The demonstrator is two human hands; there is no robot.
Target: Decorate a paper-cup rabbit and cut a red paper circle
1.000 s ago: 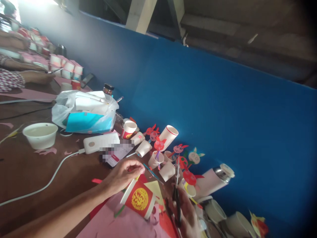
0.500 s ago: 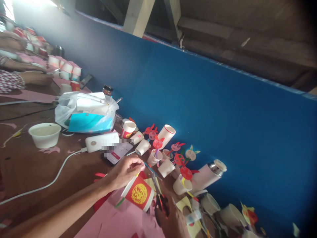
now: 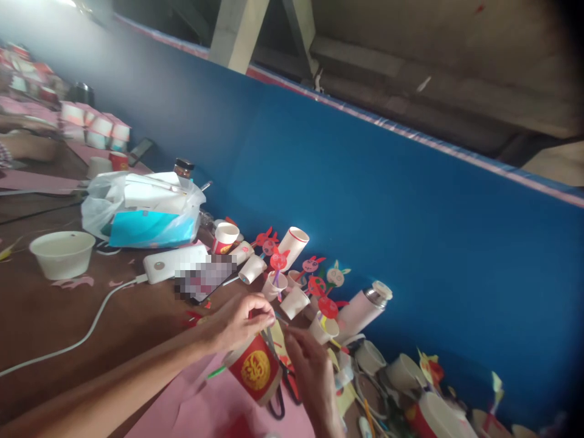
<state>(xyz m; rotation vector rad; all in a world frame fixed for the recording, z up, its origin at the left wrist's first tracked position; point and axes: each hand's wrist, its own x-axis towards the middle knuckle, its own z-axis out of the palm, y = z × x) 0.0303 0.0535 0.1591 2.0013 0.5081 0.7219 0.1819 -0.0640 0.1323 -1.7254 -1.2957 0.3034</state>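
A paper cup (image 3: 253,370) wrapped in red paper with a round gold emblem is held tilted over a pink paper sheet (image 3: 201,401), close to the far edge of the brown table (image 3: 55,322). The left hand (image 3: 241,323) curls over the cup's upper end, fingers pressed together at the rim and pinching it; anything thin caught there is too small to tell. A green strip (image 3: 216,371) pokes out beside the cup. The right hand (image 3: 311,371) is just beside the cup, fingers half-curled, thumb and forefinger drawn close; whether they pinch anything, I cannot tell. Black-handled scissors (image 3: 285,392) lie under it on the paper.

Along the far edge, just beyond the hands, stand plain paper cups (image 3: 294,302) and red paper rabbit faces on straws (image 3: 279,260), with a pale pink thermos (image 3: 362,310) lying tilted beside them against a blue board (image 3: 387,207). More cups and craft scraps crowd the right corner. Toward the left sit a pixelated phone (image 3: 205,277), a white power bank (image 3: 170,264) with its white cable (image 3: 77,340) trailing across the wood, a white plastic bag (image 3: 137,210) holding a blue tissue pack, a glass jar (image 3: 183,168) and a white bowl (image 3: 62,254). Farther along the table stand pink-and-white cups (image 3: 95,131).
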